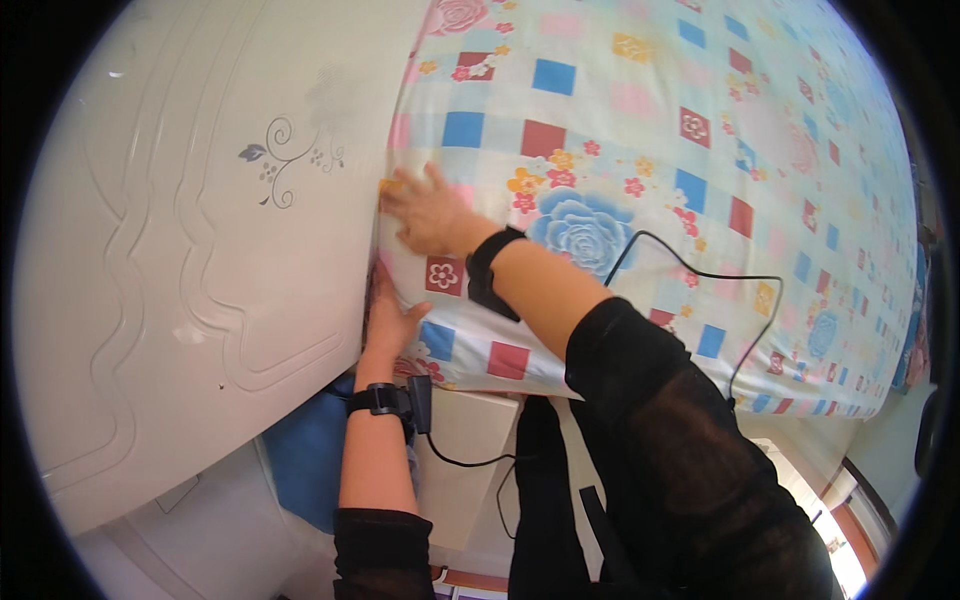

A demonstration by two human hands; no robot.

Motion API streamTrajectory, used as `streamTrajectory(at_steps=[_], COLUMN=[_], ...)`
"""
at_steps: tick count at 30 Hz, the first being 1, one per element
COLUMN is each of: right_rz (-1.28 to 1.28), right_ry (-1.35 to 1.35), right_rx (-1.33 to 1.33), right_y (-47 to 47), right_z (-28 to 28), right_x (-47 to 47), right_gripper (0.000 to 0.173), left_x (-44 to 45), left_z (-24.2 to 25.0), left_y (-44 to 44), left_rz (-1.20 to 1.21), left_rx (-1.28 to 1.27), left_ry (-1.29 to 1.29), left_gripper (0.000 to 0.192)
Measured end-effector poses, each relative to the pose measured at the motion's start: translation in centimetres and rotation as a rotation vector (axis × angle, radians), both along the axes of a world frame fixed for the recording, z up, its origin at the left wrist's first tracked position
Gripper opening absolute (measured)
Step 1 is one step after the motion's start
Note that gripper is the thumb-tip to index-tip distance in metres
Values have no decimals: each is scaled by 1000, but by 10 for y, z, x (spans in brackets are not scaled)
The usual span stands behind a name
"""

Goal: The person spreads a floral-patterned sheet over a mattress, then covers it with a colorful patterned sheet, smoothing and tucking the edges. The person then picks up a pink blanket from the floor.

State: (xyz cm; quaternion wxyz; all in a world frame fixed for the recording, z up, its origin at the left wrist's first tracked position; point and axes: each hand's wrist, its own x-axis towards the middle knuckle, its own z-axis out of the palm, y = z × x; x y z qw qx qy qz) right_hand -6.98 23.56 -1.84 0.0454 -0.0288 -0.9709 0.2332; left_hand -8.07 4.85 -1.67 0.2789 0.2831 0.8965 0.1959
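Observation:
A patterned bed sheet (622, 135) with blue flowers and coloured squares covers a mattress that meets a cream headboard (172, 247). My left hand (390, 322) reaches along the sheet's edge by the headboard, its fingertips partly hidden in the gap and its thumb apart. Just beyond it, my right hand (431, 214) lies palm down on the sheet near the same edge, fingers spread and slightly blurred. Neither palm can be seen. Both wrists wear black straps with devices, and black cables run from them.
A cream cabinet or panel (465, 457) stands below the mattress's near side. Beside it is a blue item (304, 457), partly under the headboard's lower edge. A black cable (712, 275) lies across the sheet to the right. My black-clad legs are close to the mattress.

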Motion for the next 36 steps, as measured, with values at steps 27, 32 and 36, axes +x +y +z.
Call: streamTrajectory(at_steps=[27, 32, 36], right_rz=[-1281, -1260, -1164], right_ry=[-186, 216, 285], right_rx=[-1494, -2225, -2358], right_y=[-134, -106, -108], right_z=[-22, -38, -40], right_x=[567, 470, 428], right_gripper=[53, 55, 32], left_x=[168, 149, 140], left_z=[35, 33, 14], left_y=[-54, -44, -43], left_rz=[-324, -442, -571], left_rx=[-8, -306, -330], left_ry=[314, 257, 259], left_gripper=[25, 35, 49])
